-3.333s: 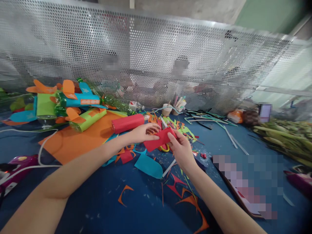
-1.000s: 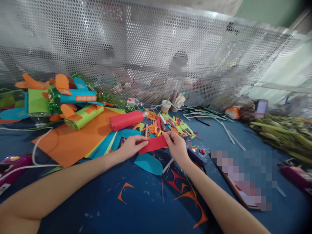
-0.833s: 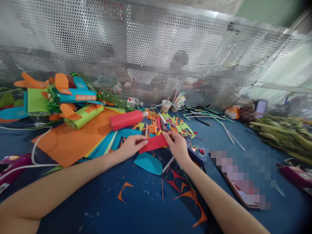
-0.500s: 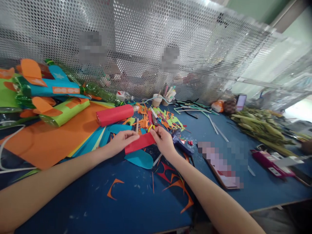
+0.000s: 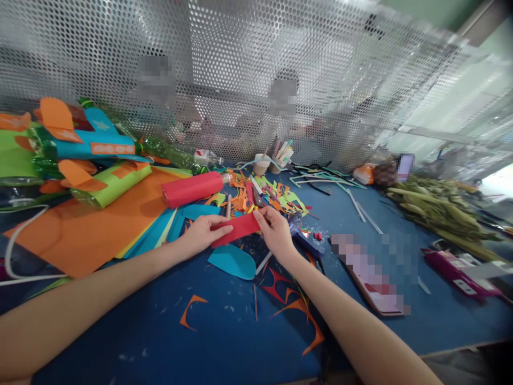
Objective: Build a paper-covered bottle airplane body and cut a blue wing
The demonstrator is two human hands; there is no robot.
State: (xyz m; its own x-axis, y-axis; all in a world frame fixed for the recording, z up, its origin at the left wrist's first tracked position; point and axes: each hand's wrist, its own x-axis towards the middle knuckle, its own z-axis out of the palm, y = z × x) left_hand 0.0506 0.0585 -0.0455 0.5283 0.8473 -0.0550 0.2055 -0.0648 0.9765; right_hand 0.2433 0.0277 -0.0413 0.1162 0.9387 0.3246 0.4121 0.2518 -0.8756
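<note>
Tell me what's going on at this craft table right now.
A person pinches a red paper strip by its ends, the left hand on one, the right hand on the other, just above the blue table. A teal cut-out lies on the table below it; a red-wrapped bottle and an orange sheet lie farther back, among paper scraps.

A flat red paper strip (image 5: 237,229), long and narrow, held slightly tilted between both hands: left hand (image 5: 204,233) pinches its left end, right hand (image 5: 276,233) its right end.
</note>
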